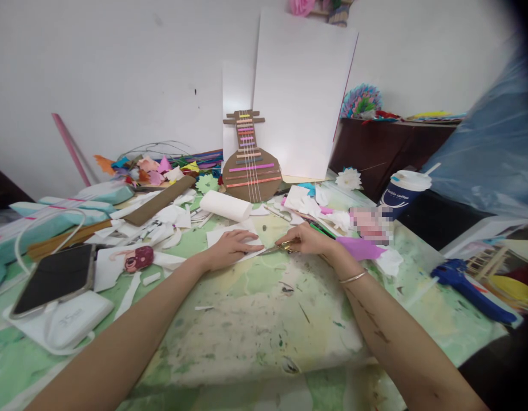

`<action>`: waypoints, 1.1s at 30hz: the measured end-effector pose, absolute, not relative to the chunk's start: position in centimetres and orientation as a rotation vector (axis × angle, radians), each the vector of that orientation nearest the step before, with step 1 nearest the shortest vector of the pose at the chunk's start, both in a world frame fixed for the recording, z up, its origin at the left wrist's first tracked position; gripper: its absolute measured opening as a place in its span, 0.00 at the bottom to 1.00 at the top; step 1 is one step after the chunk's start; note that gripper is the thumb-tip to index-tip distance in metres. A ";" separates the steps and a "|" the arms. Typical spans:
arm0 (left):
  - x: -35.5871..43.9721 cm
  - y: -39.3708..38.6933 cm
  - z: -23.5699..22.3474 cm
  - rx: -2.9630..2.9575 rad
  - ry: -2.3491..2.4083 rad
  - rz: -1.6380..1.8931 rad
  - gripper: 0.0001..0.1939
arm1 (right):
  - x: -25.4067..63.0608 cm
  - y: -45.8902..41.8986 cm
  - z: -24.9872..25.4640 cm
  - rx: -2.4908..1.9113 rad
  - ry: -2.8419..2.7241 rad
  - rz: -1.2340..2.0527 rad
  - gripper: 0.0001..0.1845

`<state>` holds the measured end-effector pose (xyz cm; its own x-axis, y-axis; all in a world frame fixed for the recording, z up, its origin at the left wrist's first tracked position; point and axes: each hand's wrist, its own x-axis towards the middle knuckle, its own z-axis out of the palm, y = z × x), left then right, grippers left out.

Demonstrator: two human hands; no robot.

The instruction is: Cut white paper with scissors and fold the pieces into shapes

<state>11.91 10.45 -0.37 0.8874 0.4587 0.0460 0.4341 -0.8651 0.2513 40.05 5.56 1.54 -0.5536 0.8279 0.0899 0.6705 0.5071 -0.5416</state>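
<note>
My left hand (pixel 232 248) lies with its fingers stretched out over a sheet of white paper (pixel 215 234), pressing it on the table. In my right hand (pixel 307 238) is a pair of scissors (pixel 286 246) with gold-coloured handles, held with the fingers closed round them. The blades point left and meet the paper's edge close to my left fingertips. Just behind the paper lies a white paper roll (pixel 226 205). A cardboard lute (pixel 252 171) with coloured strips and white strings leans upright beyond it.
White paper scraps, a phone (pixel 53 279) and a white power bank (pixel 71 322) are on the left. A coffee cup (pixel 403 191), purple paper (pixel 360 248) and a blue glue gun (pixel 473 291) are on the right. A large white board (pixel 302 91) leans against the wall.
</note>
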 end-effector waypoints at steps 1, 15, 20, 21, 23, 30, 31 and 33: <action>11.9 10.5 -0.4 2.822 0.679 0.152 0.23 | 40.0 5.5 1.7 -1.253 -2.433 0.635 0.20; 11.9 10.4 -0.2 2.820 0.682 0.160 0.22 | 39.0 5.5 1.7 -1.217 -2.491 0.592 0.22; 11.9 10.5 -0.2 2.821 0.683 0.133 0.23 | 38.4 5.4 1.8 -1.195 -2.501 0.571 0.21; 11.9 10.5 -0.2 2.824 0.684 0.133 0.23 | 38.4 5.4 1.8 -1.200 -2.498 0.567 0.21; 11.9 10.6 -0.3 2.830 0.684 0.139 0.23 | 38.3 5.3 1.8 -1.213 -2.485 0.563 0.20; 11.9 10.5 -0.3 2.831 0.677 0.150 0.22 | 38.6 5.6 1.5 -1.250 -2.456 0.588 0.20; 11.9 10.4 -0.3 2.832 0.677 0.153 0.22 | 38.6 5.6 1.5 -1.253 -2.450 0.598 0.20; 11.9 10.5 -0.2 2.832 0.678 0.148 0.22 | 38.7 5.7 1.4 -1.254 -2.447 0.606 0.20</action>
<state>11.89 10.45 -0.24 0.8882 0.4573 0.0455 0.4346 -0.8680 0.2404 38.66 5.70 1.37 -0.5610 0.8227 0.0914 0.6851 0.5235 -0.5065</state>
